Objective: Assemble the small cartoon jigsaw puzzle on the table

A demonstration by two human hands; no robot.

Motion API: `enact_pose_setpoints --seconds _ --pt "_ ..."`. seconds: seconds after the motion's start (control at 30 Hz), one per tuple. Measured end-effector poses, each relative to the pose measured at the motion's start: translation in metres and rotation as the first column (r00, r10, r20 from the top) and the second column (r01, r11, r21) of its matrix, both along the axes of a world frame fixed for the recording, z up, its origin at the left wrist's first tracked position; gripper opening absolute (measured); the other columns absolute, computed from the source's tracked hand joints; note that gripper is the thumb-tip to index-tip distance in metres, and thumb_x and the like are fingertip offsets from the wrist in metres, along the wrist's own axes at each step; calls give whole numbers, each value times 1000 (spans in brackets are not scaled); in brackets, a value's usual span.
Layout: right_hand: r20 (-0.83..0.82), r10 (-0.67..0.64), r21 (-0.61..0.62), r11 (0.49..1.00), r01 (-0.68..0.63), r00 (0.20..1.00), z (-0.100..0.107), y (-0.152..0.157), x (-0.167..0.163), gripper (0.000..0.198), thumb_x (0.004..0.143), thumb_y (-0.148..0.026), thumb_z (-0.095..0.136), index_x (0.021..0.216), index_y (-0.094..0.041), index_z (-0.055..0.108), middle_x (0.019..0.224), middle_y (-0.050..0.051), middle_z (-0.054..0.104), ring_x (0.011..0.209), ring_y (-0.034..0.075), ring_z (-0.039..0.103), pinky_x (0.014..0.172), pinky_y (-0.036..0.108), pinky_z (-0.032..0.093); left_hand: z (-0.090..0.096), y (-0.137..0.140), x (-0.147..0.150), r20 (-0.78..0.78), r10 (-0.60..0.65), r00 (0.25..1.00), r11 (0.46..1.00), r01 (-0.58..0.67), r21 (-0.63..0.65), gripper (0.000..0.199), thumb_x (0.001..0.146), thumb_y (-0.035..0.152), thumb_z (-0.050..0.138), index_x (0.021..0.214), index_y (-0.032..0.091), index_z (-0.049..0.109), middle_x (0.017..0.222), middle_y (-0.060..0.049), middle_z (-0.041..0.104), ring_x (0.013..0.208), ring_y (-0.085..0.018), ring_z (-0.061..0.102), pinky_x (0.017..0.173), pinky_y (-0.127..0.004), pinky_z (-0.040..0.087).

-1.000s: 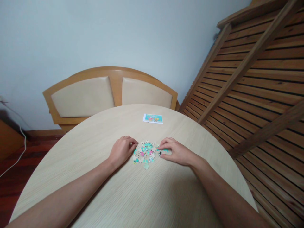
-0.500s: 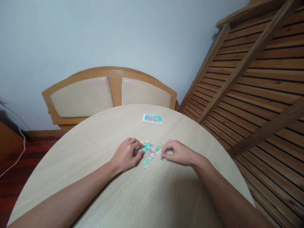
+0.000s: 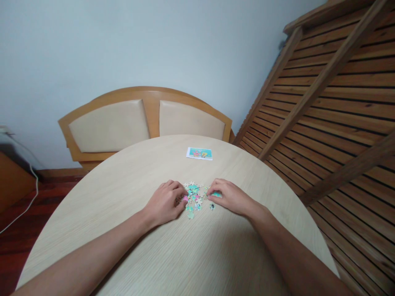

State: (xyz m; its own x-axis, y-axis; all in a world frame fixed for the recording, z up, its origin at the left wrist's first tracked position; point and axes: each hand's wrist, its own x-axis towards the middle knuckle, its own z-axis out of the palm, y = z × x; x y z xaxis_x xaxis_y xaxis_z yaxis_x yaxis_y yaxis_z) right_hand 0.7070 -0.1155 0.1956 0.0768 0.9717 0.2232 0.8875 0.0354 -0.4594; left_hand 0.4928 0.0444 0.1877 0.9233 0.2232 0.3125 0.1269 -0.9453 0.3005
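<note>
A loose heap of jigsaw puzzle pieces lies on the table, some teal side up and some showing pale backs. My left hand curls in at the heap's left side, its fingertips and thumb closed at a pink puzzle piece. On the heap's right, my right hand pinches a teal puzzle piece, partly covered by the fingers. Just below that hand sits a dark-patterned puzzle piece, apart from the heap. A pale green puzzle piece lies at the near edge.
Beyond the heap, a small picture card with cartoon figures rests on the round wooden table. Behind the table stands a padded bench back against the wall. Slatted wooden boards lean at the right. A white cable hangs at the left.
My right hand has shifted slightly, and a teal puzzle piece now shows in its pinch. A pink puzzle piece has come into sight at my left fingertips. The view has moved slightly.
</note>
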Motion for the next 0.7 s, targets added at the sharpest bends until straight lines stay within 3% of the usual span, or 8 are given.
enact_pose_setpoints --seconds 0.3,0.43,0.57,0.7 --pt "84 109 8 994 -110 990 4 -2 -4 11 89 -28 69 84 -22 76 88 3 69 84 17 63 79 29 46 -4 6 0 -12 32 999 998 -33 -58 13 92 27 58 99 22 68 103 -5 69 97 -23 60 87 -38 48" --pt "81 32 69 997 -38 996 1 2 -8 11 91 -26 65 91 -22 76 89 4 70 88 19 62 83 32 47 -4 7 0 -25 42 999 997 -44 -69 12 92 25 58 98 23 68 101 -4 70 95 -23 62 86 -36 48" --pt "106 -80 149 987 64 991 -10 8 -11 21 90 -33 68 107 -23 74 108 8 68 106 24 58 94 39 45 -4 8 1 -23 63 998 994 -65 -84 14 93 23 56 97 23 69 99 -3 72 96 -22 63 88 -36 49" --pt "112 -96 150 986 79 989 -20 12 -12 20 89 -35 69 105 -25 75 115 8 67 112 25 55 97 41 44 -5 11 0 -16 107 994 989 -108 -96 16 93 23 54 98 23 70 98 -3 72 96 -22 64 87 -36 50"
